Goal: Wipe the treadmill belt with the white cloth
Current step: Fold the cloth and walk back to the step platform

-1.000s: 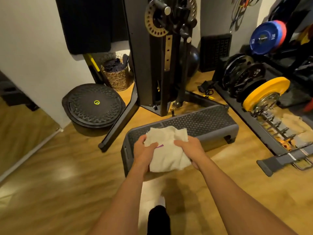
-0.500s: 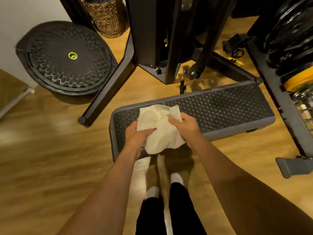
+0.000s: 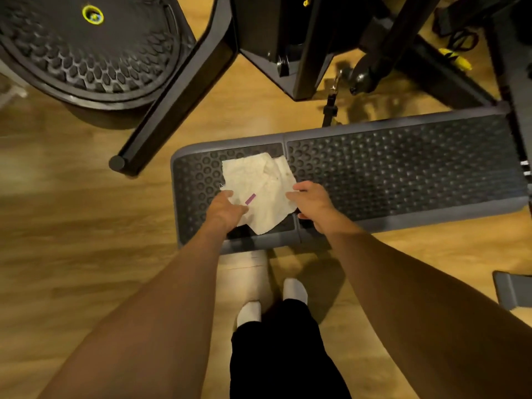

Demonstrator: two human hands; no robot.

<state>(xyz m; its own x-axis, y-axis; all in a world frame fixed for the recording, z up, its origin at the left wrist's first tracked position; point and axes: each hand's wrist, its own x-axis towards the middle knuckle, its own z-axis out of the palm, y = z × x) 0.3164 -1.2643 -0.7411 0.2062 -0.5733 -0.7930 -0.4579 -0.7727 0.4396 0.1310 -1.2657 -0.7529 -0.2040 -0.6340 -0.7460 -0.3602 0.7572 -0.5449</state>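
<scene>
A white cloth [image 3: 260, 187] with a small purple tag lies spread over the left part of a low grey platform with a black studded top [image 3: 403, 168]. My left hand [image 3: 226, 207] grips the cloth's near left edge. My right hand [image 3: 312, 201] holds its right edge. Both hands are low over the studded surface. No treadmill belt can be made out; the platform looks like an exercise step.
A round black balance trainer [image 3: 86, 50] lies at the far left. The black machine frame and its slanted leg [image 3: 178, 102] stand just behind the platform. A rack edge [image 3: 512, 82] borders the right. My socked feet [image 3: 270, 300] stand on the wooden floor before the platform.
The view has tilted down and come closer. The cloth went from bunched between both hands to spread flat on the platform's left part, with my hands further apart.
</scene>
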